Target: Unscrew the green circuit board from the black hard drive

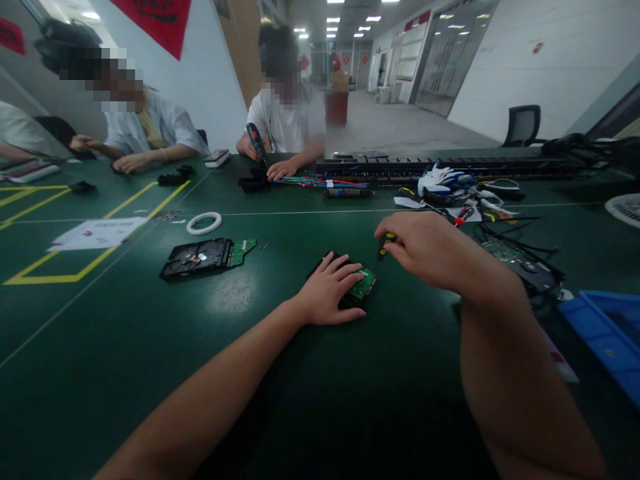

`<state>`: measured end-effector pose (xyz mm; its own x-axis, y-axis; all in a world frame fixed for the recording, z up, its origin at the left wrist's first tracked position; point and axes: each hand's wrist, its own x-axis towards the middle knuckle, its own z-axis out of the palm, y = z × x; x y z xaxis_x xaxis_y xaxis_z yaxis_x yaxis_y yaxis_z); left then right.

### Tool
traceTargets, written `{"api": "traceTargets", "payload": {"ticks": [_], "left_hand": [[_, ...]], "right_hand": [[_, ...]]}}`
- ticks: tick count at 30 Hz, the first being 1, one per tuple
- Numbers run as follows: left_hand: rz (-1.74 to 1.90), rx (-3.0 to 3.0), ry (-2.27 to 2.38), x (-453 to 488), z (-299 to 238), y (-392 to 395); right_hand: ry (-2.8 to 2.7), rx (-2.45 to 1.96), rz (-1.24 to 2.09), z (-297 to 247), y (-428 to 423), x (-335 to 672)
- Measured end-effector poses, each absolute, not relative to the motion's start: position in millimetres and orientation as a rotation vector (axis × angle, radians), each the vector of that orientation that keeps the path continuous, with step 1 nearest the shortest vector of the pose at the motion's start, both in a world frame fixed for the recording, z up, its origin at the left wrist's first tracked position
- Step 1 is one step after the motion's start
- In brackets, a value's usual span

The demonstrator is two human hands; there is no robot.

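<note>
My left hand (330, 290) lies with its fingers spread over a black hard drive (346, 303), pressing it against the green table. Part of the drive's green circuit board (363, 285) shows past my fingertips; the rest is under my hand. Gripped in my right hand (425, 250) is a black and yellow screwdriver (383, 248), pointing down beside the board's right end. Whether its tip touches the board I cannot tell. Further left, a second hard drive (197, 259) lies with a green board (243, 251) sticking out at its end, and tiny loose pieces are near it.
A white ring (204, 223) and a paper sheet (97, 232) lie to the left. On the right are gloves (443, 180), cables, another opened drive (533, 272) and a blue bin (600, 333). Across the table a co-worker holds a power screwdriver (257, 141); another sits further left.
</note>
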<state>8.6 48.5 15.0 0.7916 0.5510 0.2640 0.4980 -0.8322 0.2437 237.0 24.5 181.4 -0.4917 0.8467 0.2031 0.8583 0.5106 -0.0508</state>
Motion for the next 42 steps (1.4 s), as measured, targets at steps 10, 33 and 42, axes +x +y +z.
{"api": "traceTargets", "payload": {"ticks": [10, 33, 42], "left_hand": [[0.494, 2.815, 0.828, 9.1, 16.4, 48.0], [0.471, 2.814, 0.839, 8.8, 16.6, 48.0], [0.481, 2.808, 0.835, 8.9, 17.5, 47.5]], "right_hand": [[-2.558, -1.547, -0.133, 182.8, 25.6, 236.9], [-2.543, -1.548, -0.191, 176.7, 28.3, 237.7], [-2.463, -1.785, -0.266, 185.1, 23.0, 230.3]]}}
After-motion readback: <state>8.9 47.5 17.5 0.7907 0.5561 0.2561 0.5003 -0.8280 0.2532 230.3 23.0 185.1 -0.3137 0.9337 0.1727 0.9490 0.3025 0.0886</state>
